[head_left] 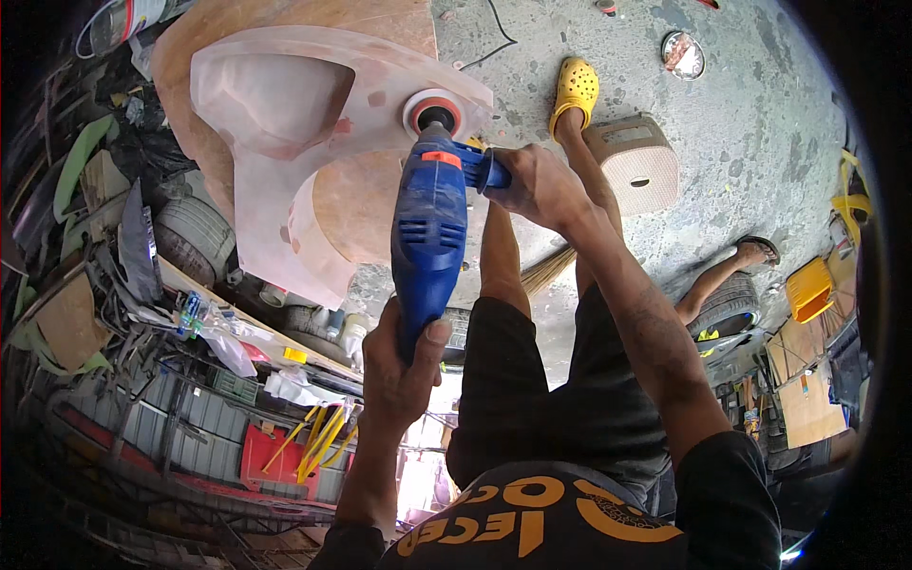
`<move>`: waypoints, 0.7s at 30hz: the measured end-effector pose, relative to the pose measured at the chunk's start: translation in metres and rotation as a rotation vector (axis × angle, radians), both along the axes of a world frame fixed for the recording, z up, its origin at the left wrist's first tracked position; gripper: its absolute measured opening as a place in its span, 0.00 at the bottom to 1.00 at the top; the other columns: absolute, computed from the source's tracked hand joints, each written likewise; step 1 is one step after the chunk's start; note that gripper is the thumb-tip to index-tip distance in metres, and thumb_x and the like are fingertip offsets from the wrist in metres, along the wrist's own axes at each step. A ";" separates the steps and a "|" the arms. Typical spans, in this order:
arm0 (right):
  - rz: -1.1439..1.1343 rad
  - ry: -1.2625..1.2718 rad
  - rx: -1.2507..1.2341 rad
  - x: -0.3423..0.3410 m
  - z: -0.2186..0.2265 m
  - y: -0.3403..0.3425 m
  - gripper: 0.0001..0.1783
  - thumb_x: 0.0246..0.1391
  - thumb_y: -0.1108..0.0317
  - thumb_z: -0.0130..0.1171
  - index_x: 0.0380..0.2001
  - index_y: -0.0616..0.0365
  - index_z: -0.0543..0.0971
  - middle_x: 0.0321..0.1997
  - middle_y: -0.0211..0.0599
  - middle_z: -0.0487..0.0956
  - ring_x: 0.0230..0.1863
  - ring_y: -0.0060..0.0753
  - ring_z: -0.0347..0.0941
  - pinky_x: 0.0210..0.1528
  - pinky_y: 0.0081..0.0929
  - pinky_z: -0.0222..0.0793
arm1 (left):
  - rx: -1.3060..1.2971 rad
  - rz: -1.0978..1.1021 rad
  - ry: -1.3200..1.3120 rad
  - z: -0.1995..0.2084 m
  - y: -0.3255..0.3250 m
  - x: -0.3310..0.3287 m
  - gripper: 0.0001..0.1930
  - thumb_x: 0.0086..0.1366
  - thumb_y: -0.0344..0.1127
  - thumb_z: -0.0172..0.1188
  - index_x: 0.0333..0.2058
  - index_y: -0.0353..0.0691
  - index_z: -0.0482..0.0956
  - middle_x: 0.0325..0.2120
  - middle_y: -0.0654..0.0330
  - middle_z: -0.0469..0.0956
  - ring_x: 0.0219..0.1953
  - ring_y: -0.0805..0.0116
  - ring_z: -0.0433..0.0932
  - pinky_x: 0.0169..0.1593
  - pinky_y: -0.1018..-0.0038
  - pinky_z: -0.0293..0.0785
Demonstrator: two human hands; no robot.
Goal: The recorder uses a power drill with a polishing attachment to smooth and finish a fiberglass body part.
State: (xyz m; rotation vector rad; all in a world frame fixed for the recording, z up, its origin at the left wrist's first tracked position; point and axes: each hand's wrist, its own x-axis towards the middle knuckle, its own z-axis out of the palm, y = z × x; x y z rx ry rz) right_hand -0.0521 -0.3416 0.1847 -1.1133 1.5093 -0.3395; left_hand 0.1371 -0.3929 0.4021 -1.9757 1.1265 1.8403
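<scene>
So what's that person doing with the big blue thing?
The person is holding a blue power tool with both hands. The left hand grips its back end, and the right hand holds the side handle. The round disc at its front is at one end of a pale, curvy panel, which lies on a brown board. A still picture can't show if the disc is spinning.

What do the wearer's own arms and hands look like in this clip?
The left hand and right hand are ungloved, with no rings visible on the fingers. The right sleeve is short and black; the left sleeve, also black, shows only at the lower edge. Patchy dark marks appear on the right forearm; their nature is unclear.
</scene>
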 end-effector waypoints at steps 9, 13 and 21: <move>0.030 0.004 0.104 -0.005 0.008 0.000 0.17 0.47 0.60 0.67 0.38 0.59 0.80 0.28 0.53 0.81 0.34 0.57 0.80 0.39 0.48 0.75 | -0.014 -0.061 -0.009 -0.002 0.004 0.001 0.21 0.67 0.51 0.61 0.40 0.35 0.71 0.15 0.63 0.72 0.13 0.76 0.71 0.19 0.76 0.68; 0.006 -0.016 0.051 -0.002 0.010 -0.008 0.17 0.48 0.60 0.67 0.39 0.59 0.80 0.29 0.52 0.81 0.34 0.56 0.80 0.39 0.48 0.76 | -0.015 -0.032 -0.004 -0.002 0.000 0.004 0.22 0.67 0.51 0.60 0.42 0.35 0.72 0.15 0.63 0.72 0.13 0.76 0.71 0.19 0.76 0.68; 0.035 0.000 0.033 -0.002 0.005 -0.002 0.18 0.48 0.60 0.67 0.38 0.60 0.80 0.28 0.51 0.81 0.34 0.56 0.80 0.38 0.47 0.76 | -0.001 0.012 0.017 -0.002 0.002 0.005 0.22 0.68 0.51 0.59 0.42 0.35 0.72 0.15 0.64 0.72 0.14 0.78 0.71 0.19 0.77 0.67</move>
